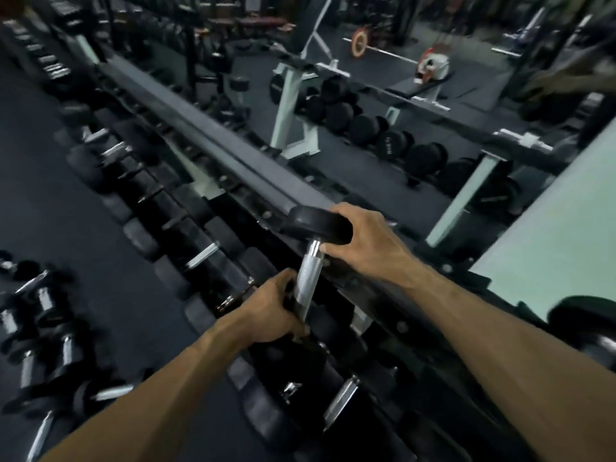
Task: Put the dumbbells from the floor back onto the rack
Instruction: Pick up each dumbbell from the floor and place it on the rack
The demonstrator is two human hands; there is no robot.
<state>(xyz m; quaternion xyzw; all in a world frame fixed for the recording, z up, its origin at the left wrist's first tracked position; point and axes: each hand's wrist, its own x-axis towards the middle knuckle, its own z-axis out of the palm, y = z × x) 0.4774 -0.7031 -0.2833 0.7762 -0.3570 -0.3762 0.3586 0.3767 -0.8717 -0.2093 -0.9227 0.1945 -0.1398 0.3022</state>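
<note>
Head view showed the left hand (270,311) with fingers (293,331) clenched round the lower end of a dumbbell (311,258) by its chrome bar, while the right hand (366,245) gripped the upper black head. The dumbbell stood tilted over the rack (213,141), not yet seated. It looked heavy, rigid and likely slick on the bare metal, so the knurled middle of the bar seemed the surest hold. Racked dumbbells (200,258) crowded the tier just below, leaving narrow gaps. More dumbbells (43,311) lay on the floor (43,181) to the left, well apart.
</note>
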